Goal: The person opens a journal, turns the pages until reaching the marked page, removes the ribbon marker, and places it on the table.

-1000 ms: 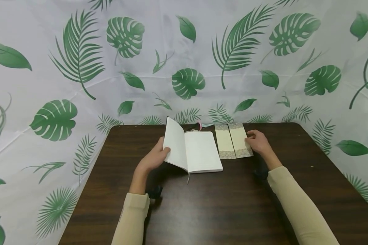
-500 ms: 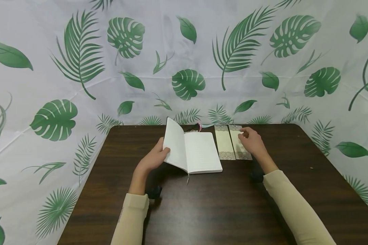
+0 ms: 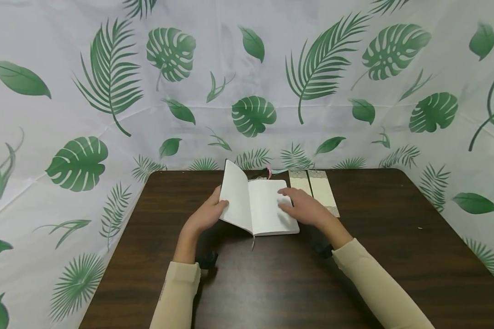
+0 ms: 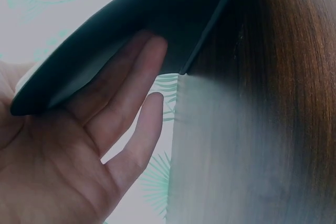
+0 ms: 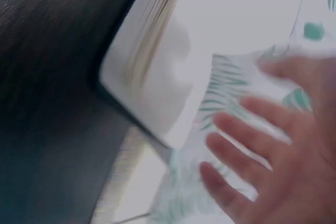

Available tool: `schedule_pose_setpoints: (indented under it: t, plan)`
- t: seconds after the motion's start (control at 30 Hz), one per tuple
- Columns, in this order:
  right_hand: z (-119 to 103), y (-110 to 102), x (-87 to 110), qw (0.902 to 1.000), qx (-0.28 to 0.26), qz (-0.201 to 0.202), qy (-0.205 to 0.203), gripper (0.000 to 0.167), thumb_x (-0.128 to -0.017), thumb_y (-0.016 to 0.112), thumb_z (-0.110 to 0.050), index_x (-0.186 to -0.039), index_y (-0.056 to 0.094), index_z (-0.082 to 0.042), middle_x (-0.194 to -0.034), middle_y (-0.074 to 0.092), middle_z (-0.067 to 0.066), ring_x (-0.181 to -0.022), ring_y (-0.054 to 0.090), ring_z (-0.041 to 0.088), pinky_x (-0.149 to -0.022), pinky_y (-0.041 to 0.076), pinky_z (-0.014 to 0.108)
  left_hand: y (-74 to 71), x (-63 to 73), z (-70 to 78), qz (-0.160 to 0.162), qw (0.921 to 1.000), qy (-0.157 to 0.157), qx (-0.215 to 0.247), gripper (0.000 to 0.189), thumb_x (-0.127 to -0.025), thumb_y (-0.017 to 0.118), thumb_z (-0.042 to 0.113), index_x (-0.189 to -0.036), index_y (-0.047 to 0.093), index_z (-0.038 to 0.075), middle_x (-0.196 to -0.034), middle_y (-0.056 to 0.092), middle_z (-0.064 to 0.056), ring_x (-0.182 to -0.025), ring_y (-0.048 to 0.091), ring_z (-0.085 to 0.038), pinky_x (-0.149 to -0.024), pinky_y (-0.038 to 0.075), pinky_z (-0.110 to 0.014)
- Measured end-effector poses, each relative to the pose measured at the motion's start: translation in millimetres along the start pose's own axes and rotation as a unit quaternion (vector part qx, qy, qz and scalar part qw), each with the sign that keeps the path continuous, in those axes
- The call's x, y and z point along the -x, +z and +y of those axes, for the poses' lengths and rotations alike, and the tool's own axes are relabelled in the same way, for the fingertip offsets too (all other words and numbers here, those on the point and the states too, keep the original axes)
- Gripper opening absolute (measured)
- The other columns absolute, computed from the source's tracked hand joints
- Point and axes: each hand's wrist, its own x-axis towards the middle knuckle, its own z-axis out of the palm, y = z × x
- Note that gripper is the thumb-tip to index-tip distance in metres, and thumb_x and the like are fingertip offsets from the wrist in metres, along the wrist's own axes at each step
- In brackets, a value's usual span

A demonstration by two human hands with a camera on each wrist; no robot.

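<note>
An open notebook (image 3: 267,205) with blank white pages and a dark cover lies on the dark wooden table. My left hand (image 3: 206,211) grips its raised left cover (image 3: 235,194), thumb on the inner side. In the left wrist view, the fingers of the left hand (image 4: 113,114) lie behind the dark cover (image 4: 79,51). My right hand (image 3: 306,206) is over the right page's outer edge with fingers spread and nothing held. The right wrist view shows the right hand (image 5: 273,150) beside the notebook's page block (image 5: 157,61), fingers apart.
Right of the notebook lie two cream cards (image 3: 324,189) with patterned ends, one partly behind the right hand. Behind the notebook are a pink loop (image 3: 269,172) and a pale blue strip. A leaf-print cloth (image 3: 214,91) hangs along the table's far edge.
My right hand has moved left, from the right card to over the notebook's right page. The cards stay on the table. The left hand still holds the cover up.
</note>
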Motion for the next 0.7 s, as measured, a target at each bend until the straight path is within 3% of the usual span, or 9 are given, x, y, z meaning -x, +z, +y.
schedule_pose_setpoints:
  t: [0.07,0.17,0.53,0.7]
  plan:
    - [-11.3,6.1,3.6,0.9972,0.058,-0.034,-0.032,0.062,-0.108,0.065,-0.037,-0.161,0.049,-0.009,-0.164,0.051,0.019,-0.150,0.048,0.043,-0.117,0.039,0.067,0.6,0.5,-0.3,0.001,1.0000,0.001,0.001,0.068,-0.113,0.033,0.012,-0.172,-0.001,0.005,-0.170,0.023,-0.024,-0.139,0.041,-0.040,-0.119,0.031,-0.055]
    - [-25.6,13.9,7.4,0.9912,0.100,-0.066,-0.054,0.070,-0.105,0.067,-0.045,-0.164,0.046,-0.013,-0.171,0.041,0.015,-0.158,0.038,0.042,-0.119,0.033,0.072,0.9,-0.2,-0.9,0.000,1.0000,0.005,-0.002,0.070,-0.113,0.033,0.012,-0.172,-0.002,0.006,-0.174,0.019,-0.022,-0.142,0.038,-0.040,-0.120,0.029,-0.057]
    - [-47.4,43.0,2.7,0.9891,0.089,-0.082,-0.084,0.068,-0.102,0.072,-0.044,-0.160,0.052,-0.015,-0.168,0.046,0.016,-0.155,0.042,0.038,-0.118,0.039,0.066,2.3,-2.4,1.2,0.006,1.0000,0.007,-0.003,0.070,-0.113,0.032,0.013,-0.173,-0.003,0.008,-0.179,0.013,-0.019,-0.149,0.035,-0.040,-0.123,0.028,-0.057]
    - [-44.7,47.4,4.2,0.9906,0.080,-0.073,-0.083,0.067,-0.100,0.075,-0.043,-0.157,0.055,-0.015,-0.167,0.048,0.014,-0.152,0.046,0.038,-0.115,0.042,0.066,1.5,0.0,1.1,0.002,0.9999,-0.002,-0.010,0.062,-0.114,0.031,0.013,-0.170,0.008,0.001,-0.162,0.034,-0.027,-0.131,0.050,-0.038,-0.114,0.037,-0.053]
